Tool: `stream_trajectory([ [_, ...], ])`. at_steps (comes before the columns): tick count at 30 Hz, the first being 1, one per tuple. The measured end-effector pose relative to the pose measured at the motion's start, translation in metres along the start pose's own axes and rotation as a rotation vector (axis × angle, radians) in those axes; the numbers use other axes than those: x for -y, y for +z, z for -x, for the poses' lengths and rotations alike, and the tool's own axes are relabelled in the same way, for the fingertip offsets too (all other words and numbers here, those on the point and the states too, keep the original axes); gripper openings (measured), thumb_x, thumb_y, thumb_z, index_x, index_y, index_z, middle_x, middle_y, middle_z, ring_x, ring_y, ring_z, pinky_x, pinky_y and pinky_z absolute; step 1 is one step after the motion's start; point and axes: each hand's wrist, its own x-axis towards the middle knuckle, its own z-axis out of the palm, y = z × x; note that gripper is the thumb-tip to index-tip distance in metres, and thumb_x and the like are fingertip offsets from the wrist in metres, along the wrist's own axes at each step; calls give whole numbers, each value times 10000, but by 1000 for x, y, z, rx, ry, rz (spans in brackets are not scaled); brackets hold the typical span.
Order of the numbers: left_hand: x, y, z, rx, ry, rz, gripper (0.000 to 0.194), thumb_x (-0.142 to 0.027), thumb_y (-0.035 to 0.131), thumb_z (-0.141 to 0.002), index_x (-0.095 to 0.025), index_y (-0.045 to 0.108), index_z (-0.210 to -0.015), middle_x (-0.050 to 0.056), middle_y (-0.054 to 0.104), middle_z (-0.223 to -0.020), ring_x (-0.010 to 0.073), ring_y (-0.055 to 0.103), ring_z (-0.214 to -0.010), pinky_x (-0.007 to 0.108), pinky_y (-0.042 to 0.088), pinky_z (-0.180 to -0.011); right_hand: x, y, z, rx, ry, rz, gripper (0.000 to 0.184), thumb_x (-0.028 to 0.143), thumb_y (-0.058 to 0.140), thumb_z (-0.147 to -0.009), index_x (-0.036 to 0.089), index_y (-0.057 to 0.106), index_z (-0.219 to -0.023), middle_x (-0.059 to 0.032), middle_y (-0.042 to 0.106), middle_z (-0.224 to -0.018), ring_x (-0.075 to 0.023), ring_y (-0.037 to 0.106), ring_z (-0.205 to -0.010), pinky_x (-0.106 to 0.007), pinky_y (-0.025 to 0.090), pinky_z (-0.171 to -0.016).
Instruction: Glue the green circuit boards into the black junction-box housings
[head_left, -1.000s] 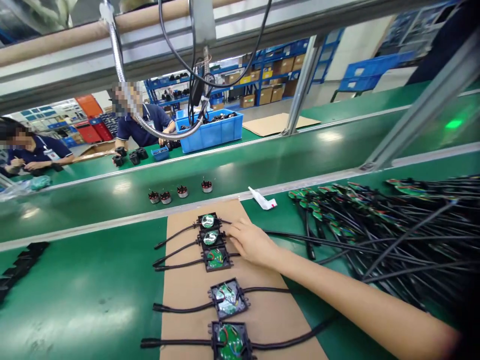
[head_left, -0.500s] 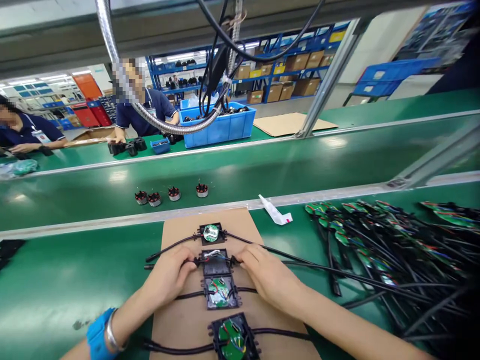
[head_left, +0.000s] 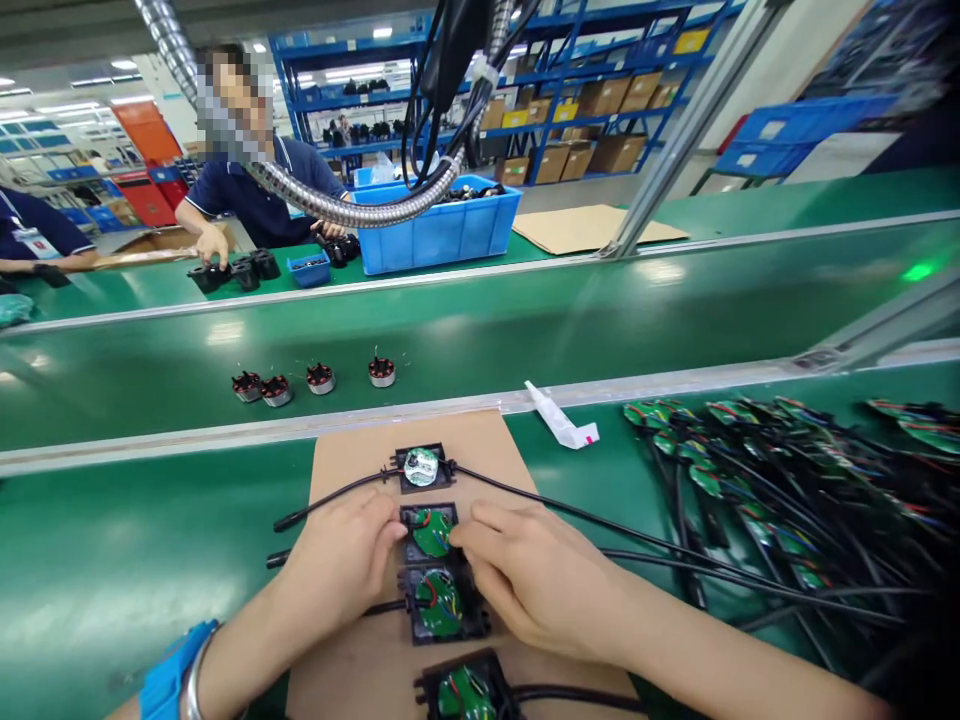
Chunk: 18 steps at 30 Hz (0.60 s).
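A green circuit board (head_left: 433, 534) with coloured wires lies in a small black plastic case between my hands. My left hand (head_left: 346, 548) is closed, thumb and forefinger pinching the left edge of that case (head_left: 406, 512). From the right, the closed fingertips of my right hand (head_left: 525, 570) grip the board's right edge. Black cables run out under both hands; their entry into the case is hidden. Just below sits another cased board (head_left: 439, 603), and a third (head_left: 465, 692) is cut off by the bottom of the view. Above is a case with a white-coated board (head_left: 421, 467).
Cardboard (head_left: 337, 660) lies under the cases. A heap of cabled boards (head_left: 780, 500) spreads at right, near a white tube (head_left: 561, 418). Several small motors (head_left: 320, 378) stand beyond the metal rail. A flexible metal conduit (head_left: 352, 212) hangs overhead; a co-worker (head_left: 262, 190) sits opposite.
The board in the second case now shows its green face, where wires and the bare case showed before. My right hand has moved left onto it. The view has shifted slightly.
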Motion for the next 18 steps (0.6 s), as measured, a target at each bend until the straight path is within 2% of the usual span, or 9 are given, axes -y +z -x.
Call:
stream_trajectory([
  [6,3,8,-3,49,-12,-44,203,-218,362,-934,-201,552,-866,56,650,-877,237,630,-766,356,498,-666,-10,-10,-21,115,-38,93,205,191,428,-835,210,632,-853,-39,615,-851,-170,554,-706,-281,330,-562],
  [10,6,12,-1,33,-10,30,192,-207,376,-924,-198,552,-849,49,646,-866,224,619,-777,344,494,-676,-9,-12,-26,189,-42,148,269,229,443,-832,248,674,-970,-50,650,-860,-200,593,-705,-291,342,-558],
  [13,7,13,-1,20,-19,84,199,-205,381,-924,-196,561,-842,51,651,-878,217,614,-790,334,490,-685,-6,-9,-29,255,-40,156,325,245,449,-822,218,668,-1061,-77,684,-883,-232,630,-719,-312,389,-584],
  [18,14,13,-4,40,-51,190,171,-204,444,-906,-200,611,-868,42,675,-893,215,629,-832,328,496,-725,-3,-4,-33,270,-23,139,340,217,434,-813,153,670,-1048,-114,699,-805,-252,644,-663,-330,403,-571],
])
